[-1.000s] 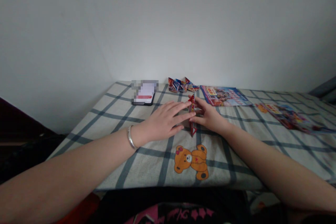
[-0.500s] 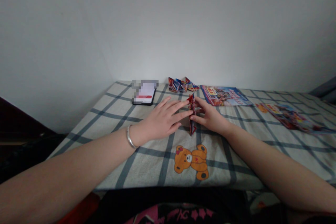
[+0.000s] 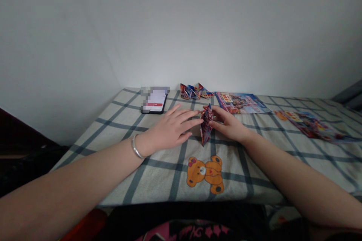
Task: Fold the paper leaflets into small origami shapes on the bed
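Note:
A folded piece of printed paper [image 3: 206,126], red and blue with pointed ends, stands on edge on the checked cloth. My right hand [image 3: 227,123] grips it from the right, the thumb on the near side and the fingers partly hidden behind it. From the left, my left hand [image 3: 177,126] reaches towards it, palm down with the fingers stretched out. Its index and middle fingertips are at the paper's left edge; whether they press on it I cannot tell. A silver bangle [image 3: 136,147] circles my left wrist.
Behind my hands, several folded paper shapes [image 3: 195,91] lie near the wall. A phone [image 3: 155,100] with its screen lit lies at the back left. Two printed sheets, one flyer [image 3: 243,103] and another flyer [image 3: 316,126], lie to the right. The checked cloth [image 3: 158,184] covers the table.
The folded paper has turned, so more of its printed face shows. My left hand has shifted slightly left, its fingertips now at the paper's edge.

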Tool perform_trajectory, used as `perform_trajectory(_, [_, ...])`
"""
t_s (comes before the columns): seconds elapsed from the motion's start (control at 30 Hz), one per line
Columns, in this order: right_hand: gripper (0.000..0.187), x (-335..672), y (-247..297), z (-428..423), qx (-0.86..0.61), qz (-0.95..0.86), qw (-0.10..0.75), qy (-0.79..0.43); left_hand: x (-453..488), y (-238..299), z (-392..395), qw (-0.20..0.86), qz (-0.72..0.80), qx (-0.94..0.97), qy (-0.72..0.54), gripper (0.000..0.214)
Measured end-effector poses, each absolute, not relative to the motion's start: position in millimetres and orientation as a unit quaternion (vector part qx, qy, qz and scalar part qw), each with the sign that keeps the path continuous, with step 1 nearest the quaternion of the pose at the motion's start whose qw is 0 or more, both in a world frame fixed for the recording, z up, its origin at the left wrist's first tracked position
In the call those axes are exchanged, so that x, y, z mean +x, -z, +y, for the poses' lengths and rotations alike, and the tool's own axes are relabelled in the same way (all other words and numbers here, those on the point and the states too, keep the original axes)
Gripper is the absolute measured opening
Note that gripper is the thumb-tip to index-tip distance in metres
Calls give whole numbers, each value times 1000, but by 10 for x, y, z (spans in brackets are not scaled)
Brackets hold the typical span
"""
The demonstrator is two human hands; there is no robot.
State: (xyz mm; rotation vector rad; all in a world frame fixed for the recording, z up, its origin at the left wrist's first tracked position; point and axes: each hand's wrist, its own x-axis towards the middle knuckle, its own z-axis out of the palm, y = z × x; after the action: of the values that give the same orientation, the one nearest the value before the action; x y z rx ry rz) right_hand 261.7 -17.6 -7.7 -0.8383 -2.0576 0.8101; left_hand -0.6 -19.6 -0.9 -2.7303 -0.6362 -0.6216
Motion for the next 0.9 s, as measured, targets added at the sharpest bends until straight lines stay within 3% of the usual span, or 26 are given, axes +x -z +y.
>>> perform_trajectory(0.53, [43,2449,150,-183,-289,-784,403,-372,52,50,-112,57,-227,-925,299,15])
perform_trajectory(0.73, [47,2394,160,-192,-281,-787,399,-377,100,74,-195,32,-226,-897,378,32])
perform_trajectory(0.9, [49,2430,151,-227,-295,-791,392,-367,105,70,-224,-19,-249,-902,352,52])
